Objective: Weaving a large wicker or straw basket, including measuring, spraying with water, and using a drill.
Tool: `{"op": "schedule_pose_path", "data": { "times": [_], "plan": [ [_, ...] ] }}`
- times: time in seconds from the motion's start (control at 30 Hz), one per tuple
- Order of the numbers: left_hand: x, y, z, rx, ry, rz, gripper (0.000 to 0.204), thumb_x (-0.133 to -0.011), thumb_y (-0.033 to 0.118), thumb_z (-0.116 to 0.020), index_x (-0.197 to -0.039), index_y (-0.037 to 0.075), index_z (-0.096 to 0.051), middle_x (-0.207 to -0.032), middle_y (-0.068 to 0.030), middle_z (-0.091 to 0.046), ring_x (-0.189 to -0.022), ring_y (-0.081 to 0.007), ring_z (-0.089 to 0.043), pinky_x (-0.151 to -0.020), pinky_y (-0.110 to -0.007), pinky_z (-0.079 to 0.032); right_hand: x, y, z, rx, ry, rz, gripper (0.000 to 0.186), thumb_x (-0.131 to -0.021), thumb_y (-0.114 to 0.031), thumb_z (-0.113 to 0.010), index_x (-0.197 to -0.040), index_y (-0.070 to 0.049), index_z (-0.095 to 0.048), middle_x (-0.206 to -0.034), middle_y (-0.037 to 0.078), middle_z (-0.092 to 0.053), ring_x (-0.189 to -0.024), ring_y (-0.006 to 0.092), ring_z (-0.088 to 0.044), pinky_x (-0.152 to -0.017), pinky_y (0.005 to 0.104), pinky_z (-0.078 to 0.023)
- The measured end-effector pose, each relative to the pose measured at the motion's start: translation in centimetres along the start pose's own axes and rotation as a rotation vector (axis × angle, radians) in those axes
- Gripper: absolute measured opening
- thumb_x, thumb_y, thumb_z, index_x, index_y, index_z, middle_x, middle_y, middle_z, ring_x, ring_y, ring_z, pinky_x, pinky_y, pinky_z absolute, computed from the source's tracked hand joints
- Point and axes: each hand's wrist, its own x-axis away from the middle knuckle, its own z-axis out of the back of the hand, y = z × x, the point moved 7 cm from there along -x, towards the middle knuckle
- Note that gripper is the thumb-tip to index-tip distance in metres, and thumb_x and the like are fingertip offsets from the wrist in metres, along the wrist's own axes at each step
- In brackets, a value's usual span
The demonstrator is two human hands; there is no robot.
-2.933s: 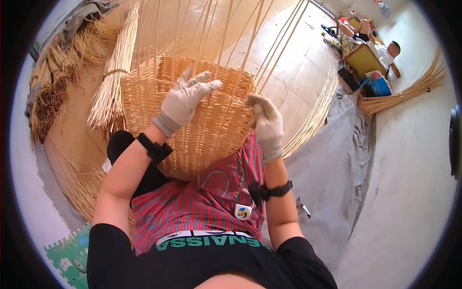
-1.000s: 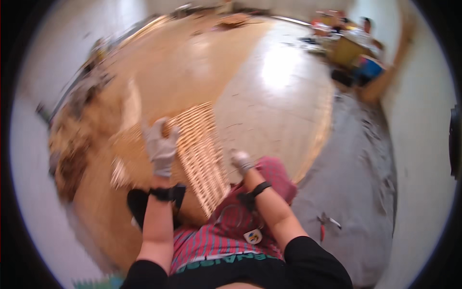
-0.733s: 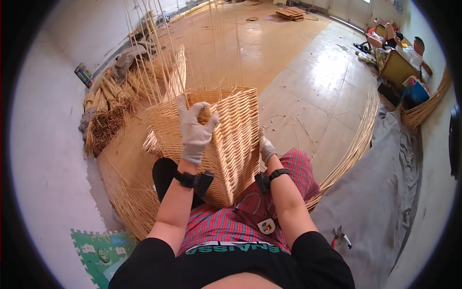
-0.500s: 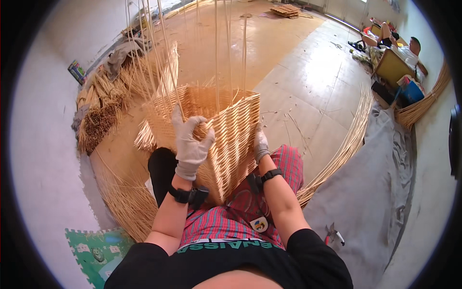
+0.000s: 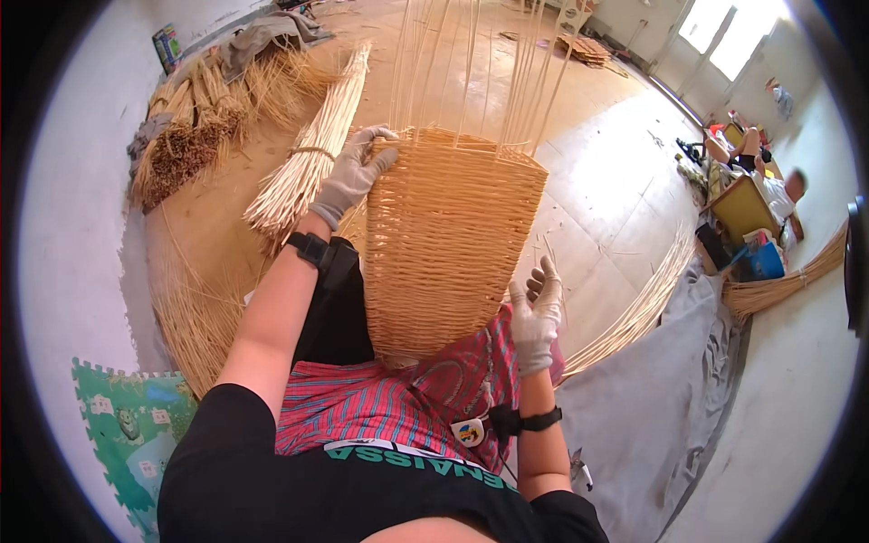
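A woven wicker basket [image 5: 453, 253] stands upright in my lap, one broad side facing me and long thin stakes rising from its top. My gloved left hand [image 5: 359, 174] is closed on its upper left rim. My gloved right hand [image 5: 535, 317] is raised just right of the basket’s lower half, thumb and slightly curled fingers apart, with thin loose strands behind the fingertips. Beneath the basket is red plaid cloth [image 5: 335, 407].
Bundled canes [image 5: 303, 154] and piled reeds [image 5: 195, 127] lie at left, a green foam mat [image 5: 131, 443] lower left. Long canes [image 5: 634, 321] and grey cloth [image 5: 652, 407] lie at right, beside a wall. A person [image 5: 778, 199] reclines in a chair near a blue bucket [image 5: 767, 260].
The basket has turned from a corner view to a broad side. My left hand has risen to its top rim; my right hand has left its side and moved rightward.
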Motion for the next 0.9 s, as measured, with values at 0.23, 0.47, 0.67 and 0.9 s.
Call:
{"op": "schedule_pose_path", "data": {
  "times": [0.23,0.47,0.67,0.9],
  "plan": [
    [4.7,8.3,-4.6,-0.785,0.476,-0.468,0.044,-0.086,0.014,-0.077,-0.126,0.009,-0.059,-0.122,-0.0111,-0.06,-0.106,-0.0275,-0.06,-0.095,-0.039,-0.049,-4.6,-8.9,-0.8,0.475,-0.034,0.462,0.068,-0.086,-0.021,-0.071,-0.147,-0.005,-0.045,-0.146,0.019,-0.05,-0.134,0.0385,-0.047,-0.113,0.0468,-0.036],
    [1.1,9.4,-13.1,-1.013,-0.04,-0.339,0.056,-0.086,0.019,-0.074,-0.138,0.01,-0.055,-0.133,-0.012,-0.057,-0.115,-0.0313,-0.058,-0.099,-0.04,-0.047,-9.5,-11.3,-4.3,0.755,-0.033,0.473,0.079,-0.083,-0.037,-0.074,-0.148,-0.005,-0.044,-0.151,0.017,-0.046,-0.142,0.0356,-0.038,-0.118,0.0474,-0.028],
    [-0.1,7.5,-14.0,-0.962,-0.085,-0.252,0.071,-0.074,0.024,-0.082,-0.139,0.01,-0.055,-0.122,-0.0102,-0.06,-0.112,-0.0292,-0.059,-0.097,-0.04,-0.047,-12.5,-12.1,-3.9,0.762,-0.103,0.579,0.069,-0.074,-0.038,-0.081,-0.131,-0.006,-0.06,-0.135,0.013,-0.059,-0.131,0.0343,-0.05,-0.112,0.0448,-0.036],
    [-0.6,7.0,-14.0,-0.94,-0.073,-0.215,0.07,-0.069,0.023,-0.085,-0.134,0.014,-0.061,-0.12,-0.0087,-0.06,-0.108,-0.0284,-0.059,-0.095,-0.038,-0.047,-14.8,-12.8,-4.8,0.805,-0.208,0.381,0.059,-0.067,-0.025,-0.086,-0.119,-0.009,-0.065,-0.122,0.013,-0.063,-0.117,0.0343,-0.055,-0.101,0.0439,-0.045]
  ]
}}
